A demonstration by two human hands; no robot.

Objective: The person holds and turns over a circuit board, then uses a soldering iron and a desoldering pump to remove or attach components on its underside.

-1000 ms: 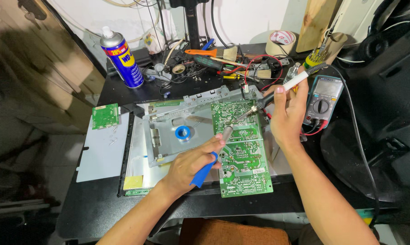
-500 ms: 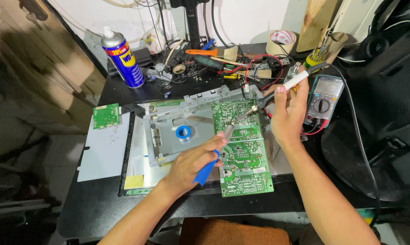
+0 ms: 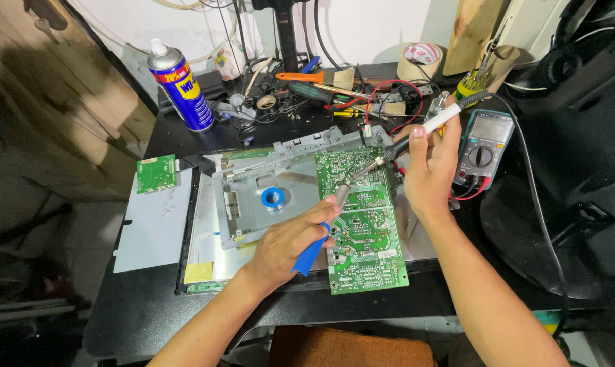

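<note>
At the far left of the desk (image 3: 151, 312) stands a blue spray can (image 3: 180, 85) with a red and yellow label, and nearer lies a small green board (image 3: 156, 173) on a pale sheet (image 3: 151, 231). Right of that sits a grey metal chassis (image 3: 253, 197) with a blue ring (image 3: 273, 198) on it.

The left hand (image 3: 287, 241) reaches in from the near edge, forearm angled up to the right, fingers closed around a blue-handled tool (image 3: 312, 255) whose metal tip rests on the large green circuit board (image 3: 358, 217). This board lies flat on the right part of the chassis, long side running near to far, covered in pale tracks and solder points; its near end overhangs toward the desk edge.

The right hand (image 3: 430, 173) comes in from the near right, wrist raised, gripping a soldering iron (image 3: 416, 136) with a white and black handle; its tip slants down left to the board's far half, just beside the other tool's tip.

Right of that hand lies a multimeter (image 3: 485, 146) with red and black leads. The far edge is crowded with cables, brushes and a tape roll (image 3: 421, 58); bare desk shows along the near edge.
</note>
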